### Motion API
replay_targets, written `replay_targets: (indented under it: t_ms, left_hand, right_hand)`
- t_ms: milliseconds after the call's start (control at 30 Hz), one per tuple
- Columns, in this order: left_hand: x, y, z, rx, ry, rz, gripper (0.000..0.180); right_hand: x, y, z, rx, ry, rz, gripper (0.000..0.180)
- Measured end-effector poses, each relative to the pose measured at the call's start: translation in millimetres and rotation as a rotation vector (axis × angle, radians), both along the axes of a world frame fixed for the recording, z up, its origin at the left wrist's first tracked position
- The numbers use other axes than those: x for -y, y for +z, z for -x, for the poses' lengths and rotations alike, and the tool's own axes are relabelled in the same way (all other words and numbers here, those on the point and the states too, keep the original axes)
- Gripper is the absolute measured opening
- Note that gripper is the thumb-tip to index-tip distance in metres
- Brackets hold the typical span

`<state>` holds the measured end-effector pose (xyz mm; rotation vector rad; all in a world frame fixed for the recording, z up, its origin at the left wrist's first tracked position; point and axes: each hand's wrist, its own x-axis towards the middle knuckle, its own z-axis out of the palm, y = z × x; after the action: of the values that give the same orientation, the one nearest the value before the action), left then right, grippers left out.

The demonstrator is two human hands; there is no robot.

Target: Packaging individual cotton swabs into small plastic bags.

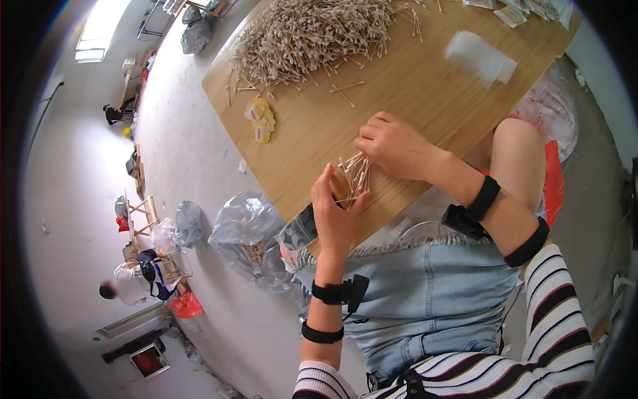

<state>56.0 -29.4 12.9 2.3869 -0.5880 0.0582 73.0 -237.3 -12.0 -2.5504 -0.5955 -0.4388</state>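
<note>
A loose bunch of cotton swabs (359,174) lies at the near part of the wooden table (299,143), between my two hands. My left hand (335,216) is cupped at its near left side, thumb and fingers spread apart, with the thumb touching the lower swabs. Curled closed at the far right side of the bunch, my right hand (395,146) has its fingertips on the swab ends; what lies under its fingers is partly hidden. A big heap of cotton swabs (312,40) covers the far part of the table, with a few stray swabs (347,93) nearer me.
Yellow round labels or cards (260,120) lie left on the table. Clear plastic sleeves (480,58) are at the right, and small packets (512,13) at the far right corner. A plastic bag holding swabs (249,236) stands on the floor. Other people sit far left.
</note>
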Motion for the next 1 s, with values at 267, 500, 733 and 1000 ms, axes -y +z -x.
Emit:
replay_targets:
  t_ms: [267,500,733,1000]
  left_hand:
    - [10.0,0.5,0.4,-0.056,0.088,0.005,0.044]
    - [-2.9,5.3,-2.2,0.019,0.042,0.009,0.042]
    - [-14.5,-4.7,-0.9,0.075,0.045,-0.009,0.028]
    - [-10.5,-3.3,-10.5,0.113,0.023,-0.034,0.016]
  right_hand:
    - [1.0,1.8,2.4,0.004,-0.003,0.012,0.010]
    - [-4.1,-1.4,-0.4,0.033,0.003,-0.070,0.007]
    - [0.4,1.3,6.5,0.049,-0.009,-0.047,0.004]
    - [1.9,2.2,-0.2,0.068,-0.016,-0.072,0.005]
